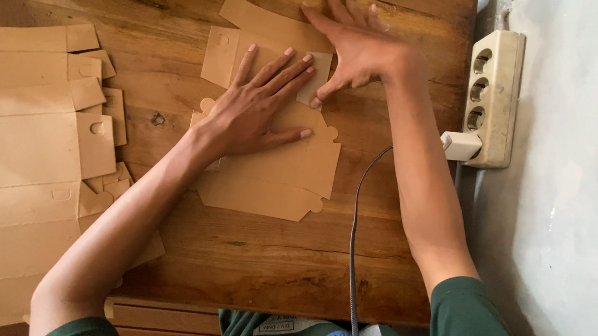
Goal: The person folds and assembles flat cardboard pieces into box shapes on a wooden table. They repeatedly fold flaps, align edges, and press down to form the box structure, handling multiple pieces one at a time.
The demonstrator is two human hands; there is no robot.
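Both hands are laid flat with fingers spread, nothing clamped in either grip. The left hand is pressed palm-down on the middle of a flat brown cardboard blank on the table. The right hand is set just beyond it, on the blank's far flap. To crease well, it is judged that the left palm should be kept firm beside the fold line while the flap is pressed evenly along it. A stack of blanks lies well left of the grip. A cable and a power strip are seen to the right.
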